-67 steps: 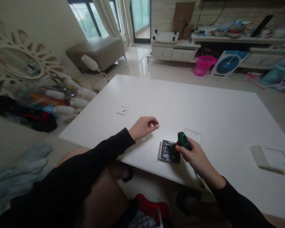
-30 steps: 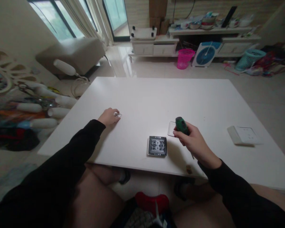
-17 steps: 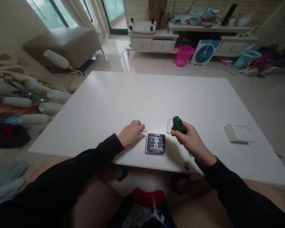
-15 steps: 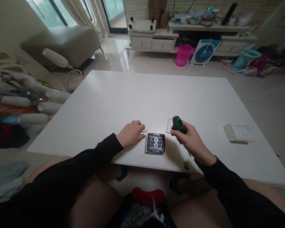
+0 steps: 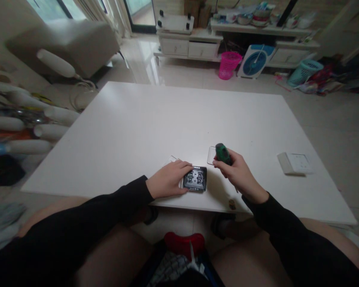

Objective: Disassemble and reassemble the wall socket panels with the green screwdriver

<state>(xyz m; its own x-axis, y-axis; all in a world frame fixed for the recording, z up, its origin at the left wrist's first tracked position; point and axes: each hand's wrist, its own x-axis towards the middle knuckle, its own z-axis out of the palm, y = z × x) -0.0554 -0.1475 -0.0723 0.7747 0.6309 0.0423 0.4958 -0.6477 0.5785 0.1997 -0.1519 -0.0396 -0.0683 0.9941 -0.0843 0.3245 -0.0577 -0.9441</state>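
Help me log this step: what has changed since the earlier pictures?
The left hand brought the small socket faceplate rightward across the tabletop, let go of it near the black-backed wall socket and took hold of that socket's left side. The right hand still holds the green-handled screwdriver; the clear frame stayed put.

Thin plate (image 5: 170, 160): we now find it near the frame's centre, moved from farther left.
Left hand (image 5: 171, 179): we see it has left the plate and grasps the black square module (image 5: 196, 179).

Home living room, curtains (image 5: 119, 16), fan (image 5: 253, 63), probably an ottoman (image 5: 85, 42)
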